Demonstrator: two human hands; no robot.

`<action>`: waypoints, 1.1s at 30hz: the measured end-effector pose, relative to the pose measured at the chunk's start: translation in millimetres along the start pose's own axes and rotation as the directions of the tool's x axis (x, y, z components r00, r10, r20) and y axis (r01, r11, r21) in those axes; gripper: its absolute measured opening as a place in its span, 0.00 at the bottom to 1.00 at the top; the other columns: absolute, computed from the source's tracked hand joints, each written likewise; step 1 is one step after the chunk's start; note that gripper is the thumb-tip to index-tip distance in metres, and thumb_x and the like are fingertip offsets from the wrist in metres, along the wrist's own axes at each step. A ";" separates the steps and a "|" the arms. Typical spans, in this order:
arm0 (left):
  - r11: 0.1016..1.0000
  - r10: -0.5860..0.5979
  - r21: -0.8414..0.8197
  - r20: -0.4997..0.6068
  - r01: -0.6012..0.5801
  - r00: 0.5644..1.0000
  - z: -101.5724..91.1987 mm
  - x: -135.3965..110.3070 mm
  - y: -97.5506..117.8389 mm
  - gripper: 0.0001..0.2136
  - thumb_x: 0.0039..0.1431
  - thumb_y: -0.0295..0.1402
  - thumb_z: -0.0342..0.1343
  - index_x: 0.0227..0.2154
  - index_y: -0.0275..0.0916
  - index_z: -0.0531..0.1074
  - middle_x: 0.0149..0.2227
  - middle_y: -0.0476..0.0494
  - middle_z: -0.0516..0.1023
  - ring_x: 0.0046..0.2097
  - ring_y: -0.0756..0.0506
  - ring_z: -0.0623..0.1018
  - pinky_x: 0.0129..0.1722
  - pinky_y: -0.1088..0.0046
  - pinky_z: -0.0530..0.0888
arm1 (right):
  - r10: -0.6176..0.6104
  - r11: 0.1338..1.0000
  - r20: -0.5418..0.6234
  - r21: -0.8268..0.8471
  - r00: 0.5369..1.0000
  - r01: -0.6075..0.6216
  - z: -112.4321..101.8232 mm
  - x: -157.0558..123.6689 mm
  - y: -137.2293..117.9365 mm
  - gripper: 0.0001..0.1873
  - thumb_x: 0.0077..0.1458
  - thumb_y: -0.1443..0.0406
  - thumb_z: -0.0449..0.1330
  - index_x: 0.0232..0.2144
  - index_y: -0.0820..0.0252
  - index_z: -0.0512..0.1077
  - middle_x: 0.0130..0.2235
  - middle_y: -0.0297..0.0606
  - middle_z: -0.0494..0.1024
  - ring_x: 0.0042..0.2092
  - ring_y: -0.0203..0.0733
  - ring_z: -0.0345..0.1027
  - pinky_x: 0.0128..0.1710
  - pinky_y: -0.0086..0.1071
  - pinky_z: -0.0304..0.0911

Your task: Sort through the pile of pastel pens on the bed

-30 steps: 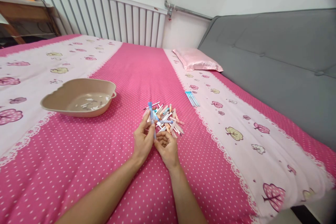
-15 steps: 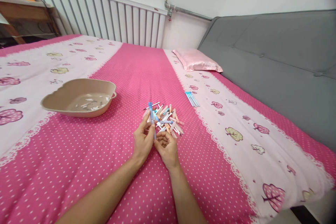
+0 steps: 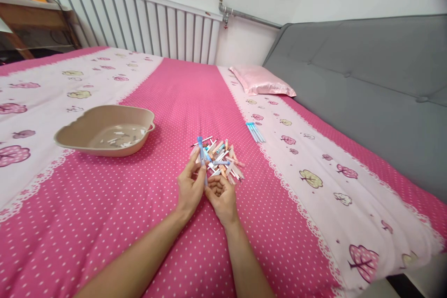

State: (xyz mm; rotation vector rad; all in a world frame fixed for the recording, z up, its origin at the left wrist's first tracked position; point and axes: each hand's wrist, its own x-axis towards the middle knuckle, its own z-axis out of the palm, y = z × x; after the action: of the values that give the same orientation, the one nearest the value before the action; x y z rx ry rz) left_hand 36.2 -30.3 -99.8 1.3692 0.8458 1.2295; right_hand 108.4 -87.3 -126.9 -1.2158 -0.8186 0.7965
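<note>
A blue pen (image 3: 201,148) stands nearly upright between my hands, its darker blue end at the top. My left hand (image 3: 190,180) is closed around its middle with thumb and fingers. The thumb and forefinger of my right hand (image 3: 220,195) pinch its lower end, and the other fingers curl inward. Just beyond my hands lies a loose heap of pen parts (image 3: 221,160) in white, peach, pink and blue. Several assembled blue pens (image 3: 256,132) rest side by side to the right of the heap.
A beige plastic basin (image 3: 104,150) with small white pieces (image 3: 127,143) inside stands on the left. Everything rests on a pink dotted bedspread (image 3: 188,88). A pink pillow (image 3: 263,80) lies at the back by the grey headboard (image 3: 356,60). A white radiator (image 3: 139,21) runs along the wall.
</note>
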 end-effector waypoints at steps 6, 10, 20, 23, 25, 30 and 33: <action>1.000 0.016 0.010 0.008 -0.016 1.000 0.3 0.4 -1.2 0.27 0.56 0.35 0.53 0.59 0.40 0.58 0.40 0.43 0.78 0.38 0.48 0.77 0.39 0.74 0.72 | 0.008 1.000 0.000 0.007 1.000 -0.008 0.0 0.1 0.9 0.13 0.42 0.61 0.65 0.30 0.60 0.68 0.26 0.33 0.71 0.26 0.33 0.65 0.24 0.26 0.61; 1.000 0.006 -0.017 0.004 -0.006 1.000 0.4 0.4 -0.8 0.27 0.55 0.35 0.54 0.58 0.40 0.59 0.40 0.43 0.79 0.39 0.48 0.77 0.39 0.74 0.71 | 0.002 1.000 -0.001 -0.003 1.000 -0.002 0.1 0.0 0.0 0.13 0.42 0.61 0.65 0.29 0.60 0.69 0.26 0.33 0.71 0.26 0.33 0.65 0.24 0.26 0.61; 1.000 -0.005 -0.025 0.001 0.005 1.000 0.2 0.1 0.2 0.27 0.54 0.35 0.54 0.58 0.40 0.59 0.39 0.44 0.79 0.40 0.47 0.77 0.41 0.73 0.71 | -0.012 1.000 0.002 0.000 1.000 0.012 -0.6 0.3 4.1 0.13 0.42 0.60 0.65 0.30 0.60 0.69 0.26 0.33 0.71 0.25 0.33 0.64 0.24 0.25 0.61; 1.000 -0.009 -0.018 0.001 0.009 1.000 0.3 -0.3 0.9 0.27 0.54 0.35 0.54 0.58 0.39 0.60 0.39 0.43 0.79 0.40 0.47 0.77 0.41 0.72 0.71 | -0.004 1.000 0.002 0.007 1.000 0.004 -0.3 0.2 4.4 0.13 0.42 0.60 0.65 0.29 0.60 0.69 0.26 0.32 0.71 0.25 0.32 0.64 0.24 0.25 0.61; 1.000 -0.001 -0.012 0.005 0.001 1.000 0.4 -0.4 1.1 0.27 0.55 0.35 0.54 0.58 0.39 0.60 0.39 0.43 0.79 0.39 0.47 0.77 0.41 0.72 0.71 | 0.001 1.000 0.002 0.008 1.000 -0.001 -0.2 0.1 3.9 0.13 0.42 0.61 0.65 0.29 0.60 0.68 0.26 0.32 0.71 0.25 0.32 0.64 0.24 0.25 0.60; 1.000 0.005 0.003 0.012 -0.005 1.000 0.7 -0.5 1.6 0.26 0.55 0.35 0.53 0.58 0.39 0.59 0.39 0.43 0.78 0.38 0.48 0.76 0.40 0.73 0.71 | 0.003 1.000 0.004 0.016 1.000 -0.003 -0.5 -0.2 2.9 0.12 0.42 0.61 0.65 0.29 0.60 0.68 0.26 0.32 0.71 0.26 0.32 0.65 0.24 0.25 0.60; 1.000 0.005 0.011 0.005 -0.005 1.000 0.5 -0.6 1.5 0.26 0.55 0.35 0.53 0.58 0.39 0.60 0.38 0.44 0.79 0.37 0.49 0.76 0.39 0.74 0.71 | 0.005 1.000 0.004 0.013 1.000 -0.005 -0.9 -0.3 2.1 0.12 0.42 0.62 0.64 0.29 0.60 0.69 0.26 0.32 0.71 0.26 0.32 0.65 0.25 0.25 0.61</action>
State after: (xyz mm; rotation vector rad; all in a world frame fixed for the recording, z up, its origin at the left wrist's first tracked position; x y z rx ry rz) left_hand 36.4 -31.3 -98.5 1.3838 0.8468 1.2264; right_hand 108.9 -87.6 -129.1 -1.2055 -0.8126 0.8079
